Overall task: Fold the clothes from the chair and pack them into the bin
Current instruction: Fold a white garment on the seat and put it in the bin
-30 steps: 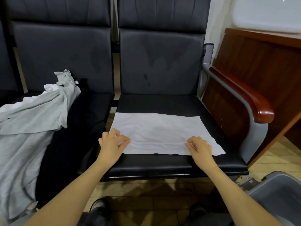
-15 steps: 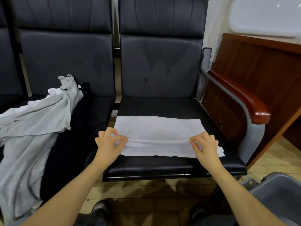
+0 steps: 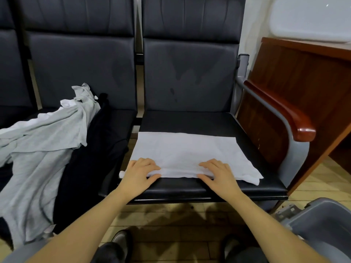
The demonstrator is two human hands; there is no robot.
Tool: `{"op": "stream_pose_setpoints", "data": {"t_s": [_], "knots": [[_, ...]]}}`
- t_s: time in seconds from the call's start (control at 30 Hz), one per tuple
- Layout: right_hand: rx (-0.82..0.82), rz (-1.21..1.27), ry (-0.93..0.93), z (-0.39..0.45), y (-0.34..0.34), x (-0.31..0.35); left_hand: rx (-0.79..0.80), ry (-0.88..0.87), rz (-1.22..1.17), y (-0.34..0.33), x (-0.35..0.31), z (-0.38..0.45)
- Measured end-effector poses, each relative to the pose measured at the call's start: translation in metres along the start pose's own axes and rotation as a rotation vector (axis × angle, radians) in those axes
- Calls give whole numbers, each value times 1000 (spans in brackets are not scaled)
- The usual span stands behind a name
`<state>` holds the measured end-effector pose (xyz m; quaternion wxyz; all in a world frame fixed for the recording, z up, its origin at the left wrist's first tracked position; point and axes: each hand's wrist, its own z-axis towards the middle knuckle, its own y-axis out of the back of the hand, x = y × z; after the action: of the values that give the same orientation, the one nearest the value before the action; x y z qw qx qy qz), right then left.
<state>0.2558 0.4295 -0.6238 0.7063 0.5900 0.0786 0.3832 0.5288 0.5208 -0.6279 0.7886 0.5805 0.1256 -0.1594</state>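
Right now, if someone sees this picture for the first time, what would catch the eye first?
First, the white cloth spread flat on the black chair seat in the middle, with the left hand and right hand gripping its near edge. Next, the heap of grey clothes on the seat to the left. The grey bin waits at the bottom right.
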Motion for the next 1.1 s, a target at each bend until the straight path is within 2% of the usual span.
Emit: {"op": "stream_pose_setpoints", "data": {"t_s": [0.07,0.2,0.33,0.4,0.47,0.53,0.63,0.7,0.87,1.0,1.1], "knots": [[69,55,39,9,-8,12,14,6,-15,-5,-5,4],[66,67,82,14,-18,20,-16,-25,-45,-11,-4,6],[132,79,104,12,-10,16,87,-51,-83,-5,-1,1],[154,50,125,18,-5,20,72,-5,-108,0,-4,5],[148,58,99,28,-3,24,-8,68,-120,3,-5,14],[77,106,69,39,-5,24,-67,159,-109,5,-4,27],[17,71,27,61,-11,18,-57,285,-22,4,3,46],[70,12,-38,74,-16,12,-53,370,15,3,9,56],[348,-103,-168,84,-28,-10,-11,598,54,-5,21,69],[347,-152,-171,85,-28,-17,-118,673,-11,-10,27,73],[321,-169,-158,85,-27,-17,-173,599,-3,-12,25,77]]}}
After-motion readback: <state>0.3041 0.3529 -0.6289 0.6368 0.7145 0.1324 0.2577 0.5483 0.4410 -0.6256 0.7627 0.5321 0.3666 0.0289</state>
